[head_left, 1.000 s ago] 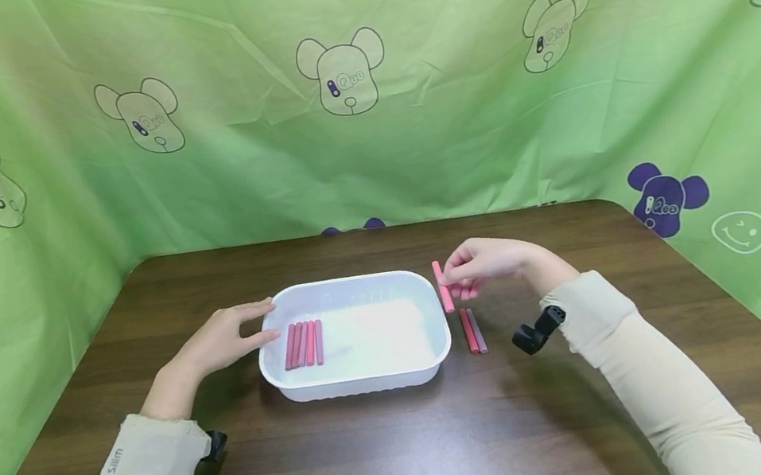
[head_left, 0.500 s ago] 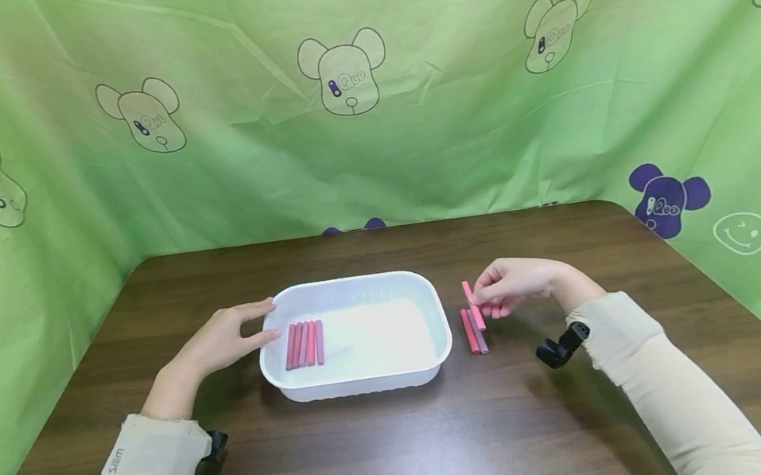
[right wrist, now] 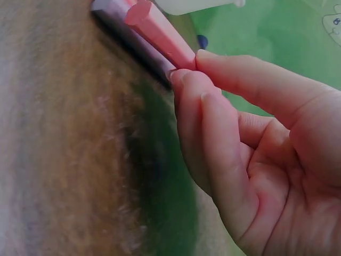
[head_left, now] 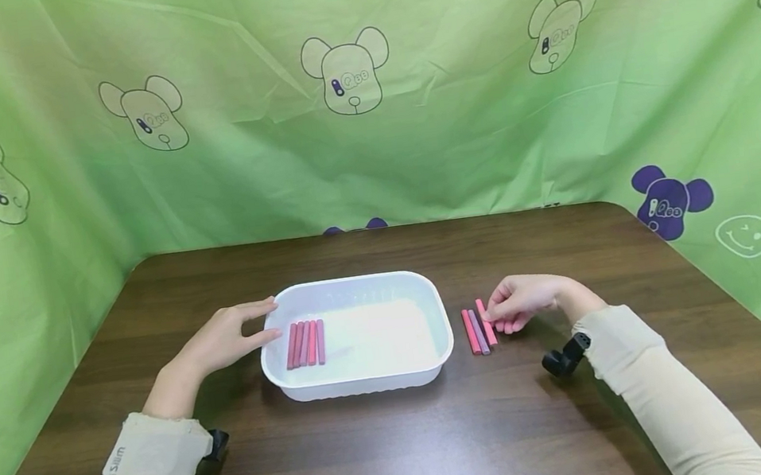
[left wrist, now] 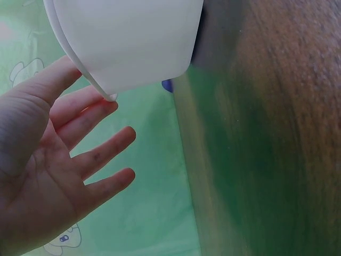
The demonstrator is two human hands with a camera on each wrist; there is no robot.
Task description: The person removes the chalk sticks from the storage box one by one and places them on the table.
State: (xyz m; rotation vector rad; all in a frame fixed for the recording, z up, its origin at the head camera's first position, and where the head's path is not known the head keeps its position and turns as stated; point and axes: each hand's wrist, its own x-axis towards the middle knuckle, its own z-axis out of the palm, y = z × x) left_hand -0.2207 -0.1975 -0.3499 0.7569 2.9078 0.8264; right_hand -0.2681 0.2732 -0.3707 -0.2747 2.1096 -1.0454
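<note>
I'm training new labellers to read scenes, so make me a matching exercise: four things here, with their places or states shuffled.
1. Left hand
2. Right hand
3. White tray
4. Curtain

A. pinches a pink stick
B. green, behind the table
C. touches the tray's rim
D. holds a row of sticks

Pairs: 1-C, 2-A, 3-D, 4-B

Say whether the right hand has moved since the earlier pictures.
Yes: against the white tray, the right hand has shifted rightward and lower in the head view.
</note>
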